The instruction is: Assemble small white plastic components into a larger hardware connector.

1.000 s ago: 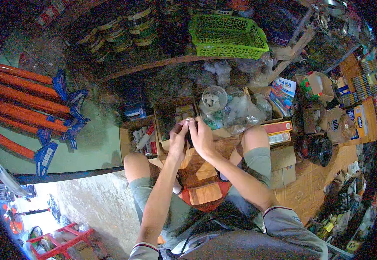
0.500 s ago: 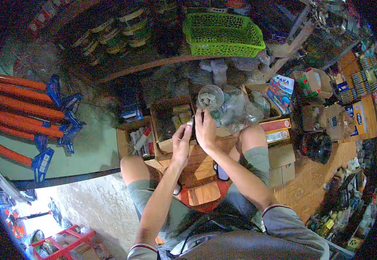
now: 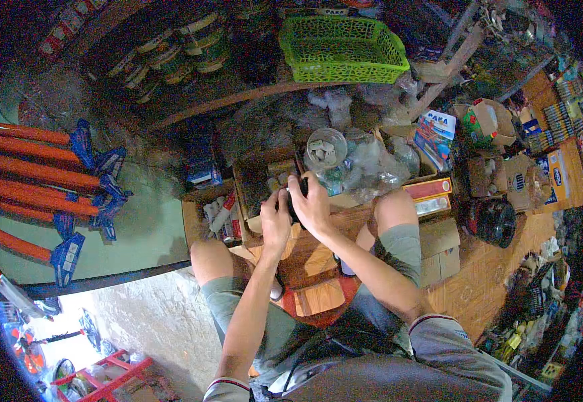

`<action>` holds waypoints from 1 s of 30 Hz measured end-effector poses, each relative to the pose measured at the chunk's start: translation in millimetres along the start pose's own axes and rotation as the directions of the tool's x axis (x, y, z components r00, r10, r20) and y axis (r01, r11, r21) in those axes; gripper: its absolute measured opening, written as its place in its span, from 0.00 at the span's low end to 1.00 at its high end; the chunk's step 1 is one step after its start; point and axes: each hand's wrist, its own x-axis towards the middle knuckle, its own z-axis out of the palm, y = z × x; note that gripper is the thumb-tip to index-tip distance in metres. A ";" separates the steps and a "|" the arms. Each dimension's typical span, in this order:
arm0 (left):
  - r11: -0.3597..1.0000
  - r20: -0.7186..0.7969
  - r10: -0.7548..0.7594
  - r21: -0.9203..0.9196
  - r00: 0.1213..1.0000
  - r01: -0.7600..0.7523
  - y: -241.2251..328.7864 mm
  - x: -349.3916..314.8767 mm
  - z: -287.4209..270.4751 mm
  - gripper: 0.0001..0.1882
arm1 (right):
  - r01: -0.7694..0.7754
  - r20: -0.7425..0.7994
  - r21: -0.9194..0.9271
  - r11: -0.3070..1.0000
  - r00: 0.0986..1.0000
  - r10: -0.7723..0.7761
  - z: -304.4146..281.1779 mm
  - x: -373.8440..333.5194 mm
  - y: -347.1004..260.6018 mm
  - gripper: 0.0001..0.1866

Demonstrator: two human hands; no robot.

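Head view: a slim dark thing [image 3: 294, 213] sits between the two hands, near the open cardboard box [image 3: 254, 226]. The right hand [image 3: 311, 204] has its grip narrow around it; the left hand [image 3: 276, 218] has bent fingers, but whether that grip holds it too, I cannot tell. A small fingertip hold could let it slip and drop, perhaps into the box. Its long axis seems to run away from the body; its front end is unclear
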 end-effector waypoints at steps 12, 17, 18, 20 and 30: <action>0.767 0.131 -0.211 -0.592 0.969 0.247 -3.9 -3.0 -3.2 0.14 | -0.086 0.048 0.030 0.996 0.995 0.085 13.4 4.0 20.6 0.27; 0.860 0.094 -0.017 -0.506 0.995 0.063 -6.2 0.6 -1.2 0.15 | -0.311 0.215 0.293 0.904 0.943 0.254 15.3 4.1 33.9 0.24; 0.862 0.101 -0.125 -0.482 0.987 0.159 -6.9 -0.1 -1.3 0.15 | -0.211 0.116 0.050 0.976 0.972 0.204 18.6 2.1 36.3 0.24; 0.893 0.037 -0.024 -0.449 0.999 0.038 -7.0 -0.5 -0.8 0.15 | -0.124 0.152 -0.068 0.990 0.979 0.133 17.6 2.0 42.9 0.24; 0.917 0.000 0.400 -0.012 0.917 -0.400 1.6 5.4 -6.4 0.14 | -0.712 0.537 0.284 0.642 0.673 0.508 -8.3 3.6 31.3 0.19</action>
